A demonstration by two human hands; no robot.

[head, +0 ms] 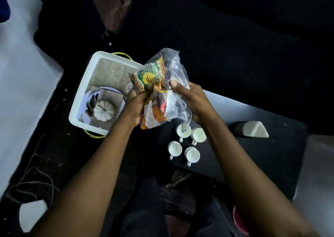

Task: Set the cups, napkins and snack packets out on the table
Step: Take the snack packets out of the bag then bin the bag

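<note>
**Both hands on the snack bag, above the counter**

I've got a clear plastic bag (178, 99) of snack packets up in front of me w/ both hands. My left hand (137, 108) is closed round a bunch of packets at the bag's left side: a green-and-yellow packet (147, 74) sticks up out of my grip, tilted, and an orange packet (153, 117) hangs below it. My right hand (191, 101) is pinching the plastic on the other side, thumb pressed into the bag near the top. More packets sit inside the bag btwn my hands; can't read the labels.

Below the bag, on the dark counter (253, 155), four white cups (186, 146) stand upright in a tight two-by-two cluster, handles pointing toward me. The bag's lower corner overlaps the far-left cup in view; can't tell if it touches. To the right of the cups, well apart, a white napkin stack (254, 129) in a dark holder.

Left of my hands is a white tray (81, 99) w/ yellow handles. Inside: a woven mat, a pale plate, a folded napkin and a small white pumpkin (104, 111) on top of it.
</note>
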